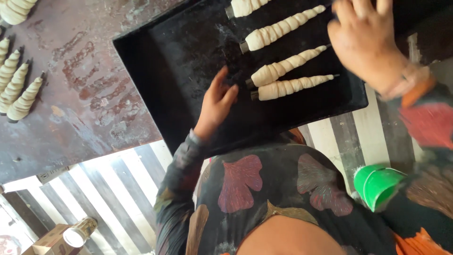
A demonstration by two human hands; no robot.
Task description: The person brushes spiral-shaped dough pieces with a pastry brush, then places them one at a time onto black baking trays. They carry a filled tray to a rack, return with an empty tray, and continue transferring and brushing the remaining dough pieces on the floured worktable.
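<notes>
Fingertips of the right hand (365,40) are cut off by the top edge and blurred, so its grip cannot be told; it hovers over the black baking tray (179,61). Left hand (216,104) lies open, fingers spread, flat on the tray just beside the nearest dough-wrapped cone (292,87). More cones (16,92) sit on the worn table (89,94).
</notes>
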